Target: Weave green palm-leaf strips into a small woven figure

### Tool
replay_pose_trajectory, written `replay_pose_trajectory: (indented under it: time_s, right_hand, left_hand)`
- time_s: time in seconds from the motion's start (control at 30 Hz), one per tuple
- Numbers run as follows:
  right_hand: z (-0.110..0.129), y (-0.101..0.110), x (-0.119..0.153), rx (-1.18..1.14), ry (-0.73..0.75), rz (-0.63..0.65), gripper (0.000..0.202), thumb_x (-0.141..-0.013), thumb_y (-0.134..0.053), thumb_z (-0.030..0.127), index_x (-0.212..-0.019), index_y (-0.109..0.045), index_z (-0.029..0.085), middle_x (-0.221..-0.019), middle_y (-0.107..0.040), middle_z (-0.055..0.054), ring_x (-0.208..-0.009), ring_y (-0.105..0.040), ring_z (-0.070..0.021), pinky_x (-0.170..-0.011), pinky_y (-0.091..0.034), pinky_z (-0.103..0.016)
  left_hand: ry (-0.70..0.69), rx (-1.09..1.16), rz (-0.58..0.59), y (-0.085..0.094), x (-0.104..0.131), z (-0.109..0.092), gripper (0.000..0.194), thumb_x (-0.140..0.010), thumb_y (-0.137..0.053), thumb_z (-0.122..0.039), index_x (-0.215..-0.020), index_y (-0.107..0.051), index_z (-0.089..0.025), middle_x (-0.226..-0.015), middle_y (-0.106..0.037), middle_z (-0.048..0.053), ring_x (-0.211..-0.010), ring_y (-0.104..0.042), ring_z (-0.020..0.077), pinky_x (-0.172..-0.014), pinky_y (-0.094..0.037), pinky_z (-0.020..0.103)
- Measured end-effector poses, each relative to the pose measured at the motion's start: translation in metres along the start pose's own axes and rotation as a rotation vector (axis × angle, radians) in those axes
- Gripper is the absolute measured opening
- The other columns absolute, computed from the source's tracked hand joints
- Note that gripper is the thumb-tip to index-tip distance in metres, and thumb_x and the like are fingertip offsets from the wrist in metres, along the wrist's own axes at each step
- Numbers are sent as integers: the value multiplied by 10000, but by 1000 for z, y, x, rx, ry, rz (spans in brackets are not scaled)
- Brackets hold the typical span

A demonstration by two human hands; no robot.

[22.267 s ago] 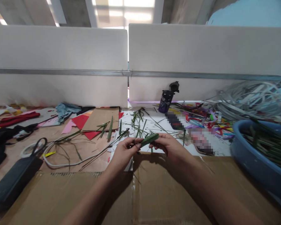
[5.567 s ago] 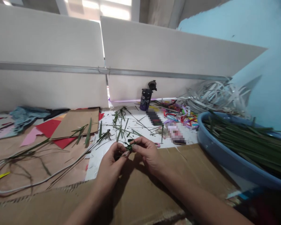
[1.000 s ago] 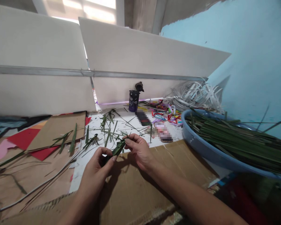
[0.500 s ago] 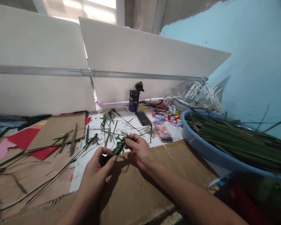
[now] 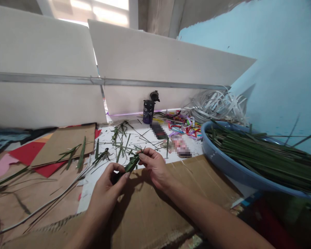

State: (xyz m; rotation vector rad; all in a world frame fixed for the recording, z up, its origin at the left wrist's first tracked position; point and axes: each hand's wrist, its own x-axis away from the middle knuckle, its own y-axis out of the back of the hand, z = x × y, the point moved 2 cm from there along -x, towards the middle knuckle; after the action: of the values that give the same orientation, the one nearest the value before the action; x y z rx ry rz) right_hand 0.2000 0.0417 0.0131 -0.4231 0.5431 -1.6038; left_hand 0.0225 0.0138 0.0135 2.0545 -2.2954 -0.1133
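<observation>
Between my two hands is a small folded green leaf piece (image 5: 131,164), its thin tips spread at the upper end. My left hand (image 5: 113,181) is closed on its lower end, thumb and fingers pinching it. The fingertips of my right hand (image 5: 153,165) pinch the upper end. Under both hands lies a brown cardboard sheet (image 5: 171,200). Cut leaf scraps (image 5: 121,133) are strewn on the white surface just beyond.
A blue basin (image 5: 209,148) full of long green leaf strips (image 5: 264,159) stands at the right. Farther back are a dark bottle (image 5: 148,112) with its lid raised, colored strips (image 5: 189,128) and coiled white straps (image 5: 220,105). A white cable (image 5: 49,204) crosses the left side.
</observation>
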Motion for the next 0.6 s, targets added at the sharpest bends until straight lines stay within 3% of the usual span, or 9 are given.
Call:
replay_pose_trajectory:
  time_s: [0.6]
  right_hand:
    - [-2,2,-2,-20,-8,-9,287,-607,-1002,316,-779,-793,220,-816,-715,10,-730,-562,-135,-727,-448,-290]
  left_hand:
    - [-18,-32,9,3,-7,9,373,-847,-772,-568,-926,-613,-239,-673,-564,-32,-615,-488,150,-560,-373,238]
